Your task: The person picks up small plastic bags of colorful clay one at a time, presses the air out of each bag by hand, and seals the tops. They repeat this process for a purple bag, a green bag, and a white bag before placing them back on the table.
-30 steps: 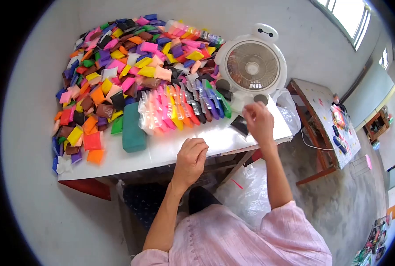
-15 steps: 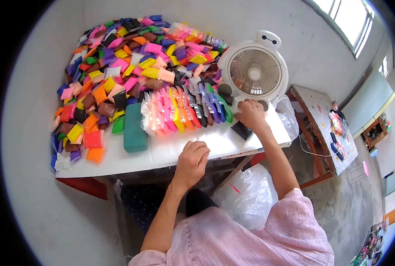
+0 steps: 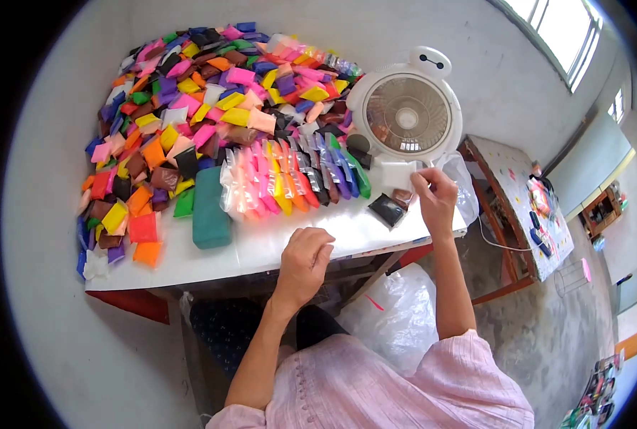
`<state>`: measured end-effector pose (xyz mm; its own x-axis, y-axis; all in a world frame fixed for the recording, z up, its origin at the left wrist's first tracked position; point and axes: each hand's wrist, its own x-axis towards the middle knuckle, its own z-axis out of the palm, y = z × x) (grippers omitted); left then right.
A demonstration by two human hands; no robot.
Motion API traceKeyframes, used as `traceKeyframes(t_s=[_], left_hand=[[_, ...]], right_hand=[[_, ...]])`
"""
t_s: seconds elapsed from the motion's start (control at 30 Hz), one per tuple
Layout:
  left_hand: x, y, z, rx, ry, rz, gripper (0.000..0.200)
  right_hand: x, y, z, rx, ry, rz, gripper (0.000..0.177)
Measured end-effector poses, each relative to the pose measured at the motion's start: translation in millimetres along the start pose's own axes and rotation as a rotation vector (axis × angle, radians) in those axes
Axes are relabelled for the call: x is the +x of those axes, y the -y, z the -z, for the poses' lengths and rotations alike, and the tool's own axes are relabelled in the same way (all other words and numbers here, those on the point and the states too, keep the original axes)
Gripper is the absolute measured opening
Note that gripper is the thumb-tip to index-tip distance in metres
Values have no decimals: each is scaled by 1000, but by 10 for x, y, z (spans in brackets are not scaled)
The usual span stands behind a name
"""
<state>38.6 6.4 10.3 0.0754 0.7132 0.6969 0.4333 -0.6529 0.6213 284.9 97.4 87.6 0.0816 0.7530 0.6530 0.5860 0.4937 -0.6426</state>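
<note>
My right hand (image 3: pixel 436 191) is closed, pinching the edge of a small white packet (image 3: pixel 397 174) between thumb and fingertips, in front of the fan. Just below that packet a brown packet (image 3: pixel 402 197) and a shiny black packet (image 3: pixel 387 210) lie on the white tabletop (image 3: pixel 275 243). My left hand (image 3: pixel 305 261) hovers at the table's front edge, fingers curled in, with nothing showing in them. Between the hands and the wall stands a row of filled clear packets (image 3: pixel 297 175), running from pale pink through yellow, red and black to green. A teal block (image 3: pixel 212 209) is at the row's left end.
A big heap of colourful packets (image 3: pixel 190 107) covers the table's left and back. The white fan (image 3: pixel 407 114) stands behind my right hand. A clear plastic bag (image 3: pixel 393 307) sits below the table edge. Another table (image 3: pixel 518 193) is to the right.
My right hand has drawn back and to the right, and the white packet now shows in its pinch. The brown packet has come into sight. My left hand stays nearly in place.
</note>
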Motion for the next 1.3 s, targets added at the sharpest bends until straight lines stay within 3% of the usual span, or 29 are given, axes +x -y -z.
traceKeyframes(t_s=[0.03,0.1,0.2,0.23,0.53,0.77,0.87,1.07,1.3], left_hand=[[10,-47,-9,-160,-19,136,15],[50,-217,-50,-473,-62,418,21],[117,-380,-104,-865,-29,546,31],[127,-418,-190,-841,-108,561,28],[81,-454,-93,-863,-114,529,18],[14,-431,-101,-862,-113,509,14],[30,-540,-107,-886,-198,608,13],[-19,-413,-108,-818,-167,465,16],[-15,-474,-84,-800,-122,638,24]], right_hand=[[-110,28,25,289,21,-130,10],[-347,212,27,579,64,-245,9],[-651,373,-108,819,127,-358,8],[-736,442,-170,820,145,-365,9],[-968,655,-371,890,302,-373,8],[-1092,658,-494,905,110,-256,11],[-1118,670,-493,952,129,-283,11],[-1185,658,-507,922,136,-278,12],[-1174,673,-471,981,67,-357,13]])
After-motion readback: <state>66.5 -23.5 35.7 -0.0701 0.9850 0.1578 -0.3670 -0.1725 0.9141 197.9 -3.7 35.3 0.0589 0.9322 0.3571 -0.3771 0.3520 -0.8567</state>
